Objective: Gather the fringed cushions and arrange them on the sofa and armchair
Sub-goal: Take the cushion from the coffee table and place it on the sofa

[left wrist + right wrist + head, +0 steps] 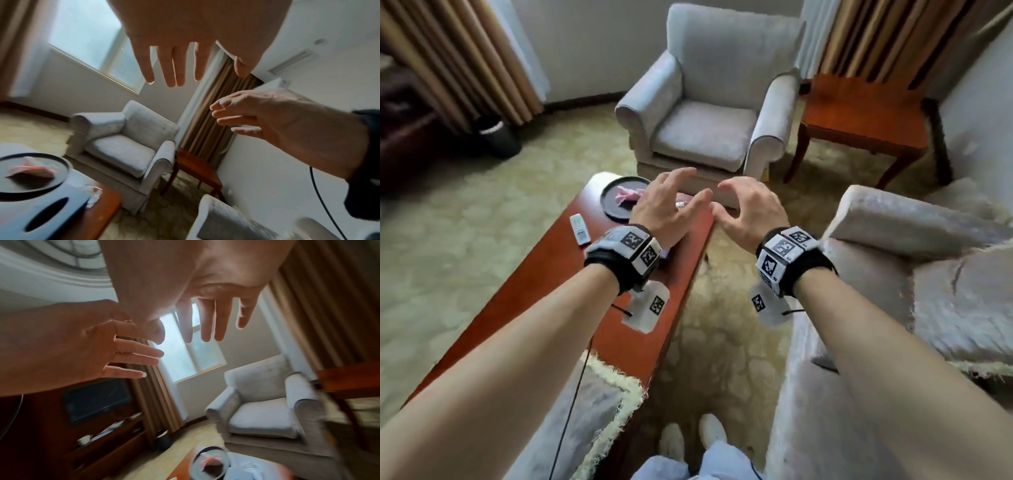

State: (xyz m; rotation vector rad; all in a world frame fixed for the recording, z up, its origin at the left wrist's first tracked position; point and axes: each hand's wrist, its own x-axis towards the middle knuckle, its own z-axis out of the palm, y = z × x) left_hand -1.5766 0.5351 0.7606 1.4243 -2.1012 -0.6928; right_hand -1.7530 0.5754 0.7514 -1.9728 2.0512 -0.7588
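Both hands are stretched out in front of me, fingers spread and holding nothing. My left hand [671, 202] hovers over the far end of the coffee table [544, 294], and my right hand [743, 205] is close beside it. A grey cushion with a cream fringe [592, 411] lies at the table's near end. Another grey fringed cushion [962, 301] lies on the sofa [887, 219] at my right. The grey armchair [705, 137] ahead has a bare seat. The left wrist view shows the left hand [174, 65] and the armchair [123, 146]; the right wrist view shows the right hand [205, 318].
A round black tray [616, 202] with something pink and a white remote [580, 229] sit on the coffee table. A wooden side table [866, 113] stands between armchair and sofa. A black bin [498, 135] is by the left curtain. Carpet runs between table and sofa.
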